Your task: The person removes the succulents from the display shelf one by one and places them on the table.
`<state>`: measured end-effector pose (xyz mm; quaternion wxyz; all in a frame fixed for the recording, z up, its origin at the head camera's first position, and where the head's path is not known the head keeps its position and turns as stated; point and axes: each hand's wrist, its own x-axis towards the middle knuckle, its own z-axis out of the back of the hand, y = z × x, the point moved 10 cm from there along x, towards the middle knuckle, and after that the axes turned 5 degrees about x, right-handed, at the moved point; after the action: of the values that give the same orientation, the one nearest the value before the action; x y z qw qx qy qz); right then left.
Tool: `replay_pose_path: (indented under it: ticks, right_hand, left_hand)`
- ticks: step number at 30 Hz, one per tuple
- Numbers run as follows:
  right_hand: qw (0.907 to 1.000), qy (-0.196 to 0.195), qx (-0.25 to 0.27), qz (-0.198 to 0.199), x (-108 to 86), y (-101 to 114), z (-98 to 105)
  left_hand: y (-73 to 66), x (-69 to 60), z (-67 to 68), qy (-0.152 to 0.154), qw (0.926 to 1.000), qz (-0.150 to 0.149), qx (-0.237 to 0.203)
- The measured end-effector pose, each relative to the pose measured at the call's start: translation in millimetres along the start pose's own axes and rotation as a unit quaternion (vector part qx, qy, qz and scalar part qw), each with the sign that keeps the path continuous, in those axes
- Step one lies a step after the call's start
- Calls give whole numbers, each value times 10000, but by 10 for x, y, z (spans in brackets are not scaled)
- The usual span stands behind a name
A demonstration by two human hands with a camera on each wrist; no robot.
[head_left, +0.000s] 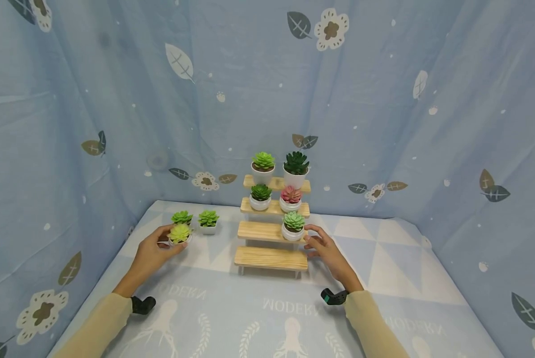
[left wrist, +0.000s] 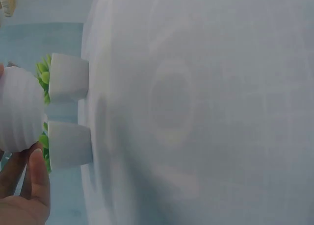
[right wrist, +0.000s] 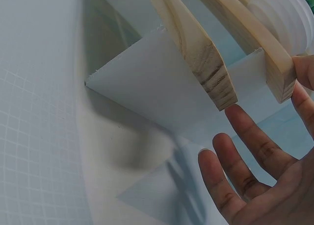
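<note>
Succulent (head_left: 179, 232) gripped in left hand (head_left: 150, 252); right hand (head_left: 329, 256) at stand (head_left: 272, 257)

Left curled round its white pot (left wrist: 19, 110), clear of table (head_left: 222, 293); beyond hand, two square-potted plants (head_left: 208, 220)
Right loosely spread, fingertips touching stand's right end; pale-green plant (head_left: 293, 222) left of them, four others (head_left: 262, 166) farther off

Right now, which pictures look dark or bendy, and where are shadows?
Head view: bright, the pink plant clear in colour; left wrist view: dim and hazy, with a soft shadow on the cloth; right wrist view: also dim, the wooden boards looking bowed, with streaky shadows beside the right hand.
</note>
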<state>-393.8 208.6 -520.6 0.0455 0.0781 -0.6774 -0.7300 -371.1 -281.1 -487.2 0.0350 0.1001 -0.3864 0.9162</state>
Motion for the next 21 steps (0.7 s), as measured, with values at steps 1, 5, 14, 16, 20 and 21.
replay_pose_path:
  ticks: [1, 5, 14, 16, 20, 21]
  right_hand:
    - [10000, 3, -1, -2, 2, -2, -1]
    - [10000, 8, -2, 2, 7, -7, -3]
    - [10000, 24, -47, 29, -8, 18, -20]
    - [10000, 51, -56, 28, -10, 20, -26]
    - [10000, 57, -48, 36, -8, 12, -25]
    - [10000, 40, -45, 23, -4, 3, -23]
  left_hand:
    - [13, 2, -2, 12, 10000, 37, 30]
    - [73, 9, -5, 12, 9998, 177, 132]
    - [244, 47, -20, 166, 9991, 357, 165]
    - [285, 48, -37, 237, 9987, 411, 168]
    - [309, 50, -63, 316, 9982, 458, 216]
    - [309, 48, -65, 325, 9982, 458, 223]
